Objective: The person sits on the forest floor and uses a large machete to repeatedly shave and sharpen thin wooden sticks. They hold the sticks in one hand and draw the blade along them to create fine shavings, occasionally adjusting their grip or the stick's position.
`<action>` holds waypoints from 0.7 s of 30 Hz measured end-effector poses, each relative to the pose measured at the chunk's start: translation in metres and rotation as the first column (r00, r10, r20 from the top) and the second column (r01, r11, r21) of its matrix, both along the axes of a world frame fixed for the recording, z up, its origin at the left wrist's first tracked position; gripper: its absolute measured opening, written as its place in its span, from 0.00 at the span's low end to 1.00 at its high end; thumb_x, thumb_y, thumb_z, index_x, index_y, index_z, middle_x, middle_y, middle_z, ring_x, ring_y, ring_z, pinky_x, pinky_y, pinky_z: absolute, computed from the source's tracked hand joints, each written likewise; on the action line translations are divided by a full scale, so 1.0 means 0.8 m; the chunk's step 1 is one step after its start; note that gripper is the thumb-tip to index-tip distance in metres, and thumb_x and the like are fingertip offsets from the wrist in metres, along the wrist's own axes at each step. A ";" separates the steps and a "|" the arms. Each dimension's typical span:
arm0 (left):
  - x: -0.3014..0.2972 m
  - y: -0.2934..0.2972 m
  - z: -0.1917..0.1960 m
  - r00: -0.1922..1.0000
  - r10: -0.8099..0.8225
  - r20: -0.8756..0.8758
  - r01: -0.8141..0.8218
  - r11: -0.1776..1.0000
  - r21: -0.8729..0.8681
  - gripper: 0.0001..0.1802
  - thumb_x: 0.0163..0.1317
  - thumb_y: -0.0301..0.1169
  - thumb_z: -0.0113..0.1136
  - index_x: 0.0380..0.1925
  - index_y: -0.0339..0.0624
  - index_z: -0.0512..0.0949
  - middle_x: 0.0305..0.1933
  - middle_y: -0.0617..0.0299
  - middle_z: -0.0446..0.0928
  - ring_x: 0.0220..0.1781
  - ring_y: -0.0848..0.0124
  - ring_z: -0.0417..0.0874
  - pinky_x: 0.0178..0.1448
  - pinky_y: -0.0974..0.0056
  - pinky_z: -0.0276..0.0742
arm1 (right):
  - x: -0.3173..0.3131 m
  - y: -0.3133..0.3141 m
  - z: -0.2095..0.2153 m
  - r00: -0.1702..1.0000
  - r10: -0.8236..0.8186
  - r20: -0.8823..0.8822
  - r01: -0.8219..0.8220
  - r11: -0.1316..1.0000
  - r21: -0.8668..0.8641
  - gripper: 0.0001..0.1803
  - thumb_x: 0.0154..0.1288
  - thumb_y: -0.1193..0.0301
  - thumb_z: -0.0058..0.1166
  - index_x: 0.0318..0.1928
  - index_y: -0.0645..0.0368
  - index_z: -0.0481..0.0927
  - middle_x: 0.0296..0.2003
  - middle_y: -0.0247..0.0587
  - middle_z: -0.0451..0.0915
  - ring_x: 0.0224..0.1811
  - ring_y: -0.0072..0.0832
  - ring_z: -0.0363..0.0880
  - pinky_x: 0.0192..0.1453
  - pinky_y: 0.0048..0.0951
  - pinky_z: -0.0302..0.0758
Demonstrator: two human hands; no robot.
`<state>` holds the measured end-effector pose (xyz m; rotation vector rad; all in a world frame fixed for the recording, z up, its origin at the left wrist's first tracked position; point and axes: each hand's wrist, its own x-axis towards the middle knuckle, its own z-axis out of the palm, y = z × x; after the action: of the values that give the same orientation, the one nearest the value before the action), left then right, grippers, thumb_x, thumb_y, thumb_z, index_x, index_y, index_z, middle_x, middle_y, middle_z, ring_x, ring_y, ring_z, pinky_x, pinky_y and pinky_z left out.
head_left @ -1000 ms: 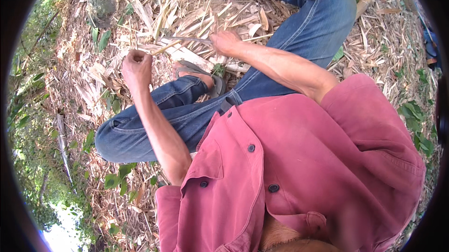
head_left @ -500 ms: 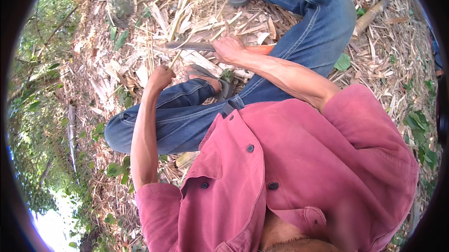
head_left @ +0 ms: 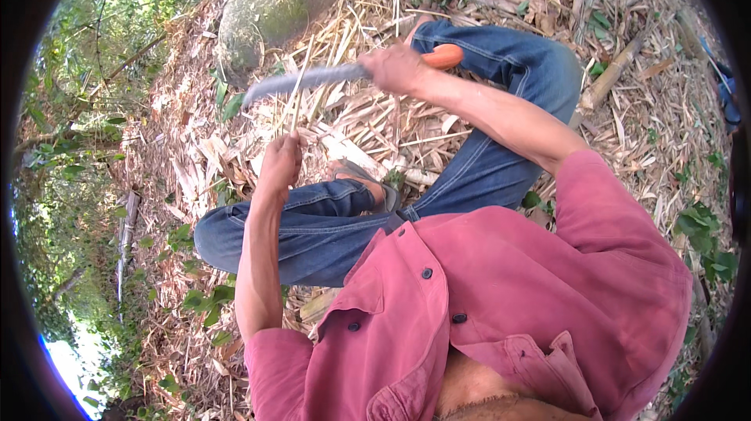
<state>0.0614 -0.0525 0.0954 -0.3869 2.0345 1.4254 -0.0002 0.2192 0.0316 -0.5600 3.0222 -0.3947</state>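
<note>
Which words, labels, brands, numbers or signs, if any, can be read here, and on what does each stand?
There are none. The pinkish-red cloth shirt and blue denim jeans show no lettering. The long grey blade with an orange handle is blurred: any marking there cannot be told.

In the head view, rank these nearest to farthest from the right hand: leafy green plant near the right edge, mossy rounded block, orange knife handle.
From the right hand:
1. Orange knife handle: in its grip, end showing past the fist's right side.
2. Mossy rounded block: up and left.
3. Leafy green plant: far right, lower.
</note>
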 end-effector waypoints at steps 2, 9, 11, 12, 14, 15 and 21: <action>0.003 0.002 -0.002 0.993 -0.044 -0.109 0.041 0.999 -0.032 0.16 0.72 0.40 0.42 0.31 0.42 0.72 0.14 0.77 0.55 0.12 0.84 0.52 0.14 0.74 0.43 | -0.027 0.021 0.004 0.996 -0.004 -0.085 0.009 0.998 0.060 0.09 0.64 0.70 0.40 0.38 0.59 0.74 0.26 0.45 0.80 0.26 0.36 0.83 0.28 0.39 0.80; 0.005 0.009 0.016 0.988 0.039 -0.147 -0.036 0.999 0.024 0.16 0.72 0.37 0.41 0.30 0.41 0.74 0.14 0.75 0.57 0.12 0.84 0.53 0.14 0.72 0.44 | -0.049 0.019 0.022 0.961 0.187 -0.203 -0.147 0.970 0.196 0.11 0.69 0.68 0.37 0.38 0.60 0.73 0.23 0.40 0.77 0.23 0.27 0.80 0.21 0.32 0.78; 0.014 0.004 0.011 0.982 0.016 -0.190 -0.016 1.000 0.001 0.17 0.72 0.38 0.41 0.30 0.40 0.74 0.14 0.76 0.57 0.12 0.84 0.52 0.14 0.72 0.44 | -0.066 0.033 0.042 1.000 -0.003 -0.010 0.005 0.981 0.192 0.12 0.70 0.68 0.36 0.38 0.60 0.73 0.23 0.38 0.75 0.21 0.24 0.77 0.21 0.28 0.78; 0.011 0.010 0.008 0.983 -0.001 -0.184 0.010 0.999 0.048 0.17 0.72 0.38 0.41 0.31 0.39 0.74 0.13 0.76 0.57 0.12 0.84 0.52 0.14 0.72 0.44 | -0.061 0.027 0.042 1.000 -0.018 -0.007 0.020 0.978 0.209 0.12 0.70 0.68 0.36 0.39 0.59 0.74 0.22 0.37 0.75 0.20 0.23 0.76 0.20 0.28 0.78; 0.006 0.012 0.002 0.986 0.041 -0.159 -0.028 0.996 0.080 0.17 0.72 0.38 0.41 0.31 0.39 0.74 0.13 0.76 0.57 0.12 0.84 0.52 0.15 0.72 0.45 | -0.059 0.020 0.048 0.999 0.014 -0.030 -0.007 0.976 0.216 0.12 0.69 0.69 0.36 0.40 0.59 0.74 0.23 0.38 0.75 0.20 0.24 0.76 0.21 0.31 0.78; 0.005 0.014 -0.001 0.987 0.061 -0.146 -0.047 0.994 0.096 0.17 0.73 0.38 0.41 0.31 0.39 0.74 0.13 0.76 0.56 0.12 0.84 0.52 0.15 0.72 0.45 | -0.057 0.015 0.050 0.997 0.060 -0.048 -0.050 0.979 0.199 0.12 0.68 0.70 0.36 0.40 0.59 0.75 0.24 0.39 0.76 0.21 0.25 0.77 0.22 0.33 0.78; 0.017 0.003 0.009 0.989 0.052 -0.141 -0.040 0.996 0.086 0.17 0.72 0.40 0.41 0.32 0.40 0.73 0.14 0.76 0.55 0.12 0.85 0.52 0.14 0.74 0.44 | -0.105 0.084 0.027 0.978 -0.205 -0.040 0.207 0.974 0.091 0.12 0.64 0.67 0.43 0.35 0.60 0.78 0.18 0.36 0.73 0.16 0.26 0.72 0.18 0.32 0.73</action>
<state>0.0747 -0.0500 0.1028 -0.3064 2.0826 1.6008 -0.0845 0.2860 0.0534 -0.2487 3.1180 -0.2500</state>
